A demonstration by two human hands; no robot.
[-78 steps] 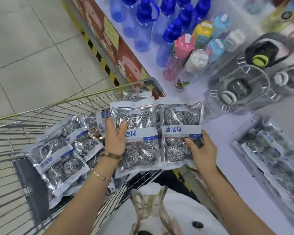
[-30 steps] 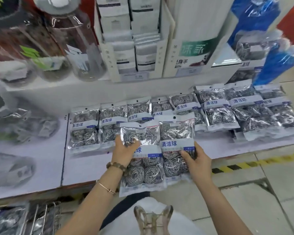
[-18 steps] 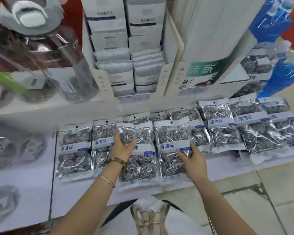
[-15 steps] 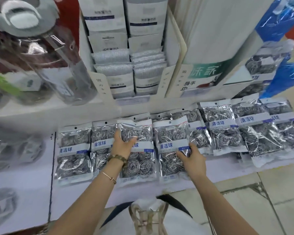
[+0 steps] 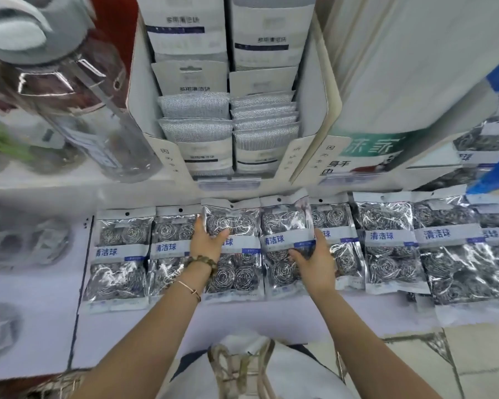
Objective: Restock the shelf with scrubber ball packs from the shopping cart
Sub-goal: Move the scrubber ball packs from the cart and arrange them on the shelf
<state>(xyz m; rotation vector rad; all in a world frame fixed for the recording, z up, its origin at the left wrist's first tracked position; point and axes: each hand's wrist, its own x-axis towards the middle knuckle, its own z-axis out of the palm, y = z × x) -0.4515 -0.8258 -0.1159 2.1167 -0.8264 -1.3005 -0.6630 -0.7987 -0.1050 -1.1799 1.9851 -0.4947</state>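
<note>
A row of clear scrubber ball packs with steel coils and white-blue labels lies flat on the white shelf [image 5: 26,318]. My left hand [image 5: 206,243] grips the left edge of one pack [image 5: 236,266] in the middle of the row. My right hand [image 5: 314,260] holds the neighbouring pack [image 5: 283,226] by its right edge. Both packs lie down on the shelf in line with the others. More packs sit to the left [image 5: 118,254] and to the right [image 5: 386,243]. The shopping cart is out of view.
A white display box [image 5: 314,116] of grey cloth packs stands right behind the row. A large clear water bottle [image 5: 78,90] stands at the back left. Blurry clear items lie on the shelf's left part. Tiled floor [image 5: 473,355] shows at lower right.
I have turned from the cart to the shelf with two packs in my hands. The packs went down and forward into the middle of the row and now lie flat.
</note>
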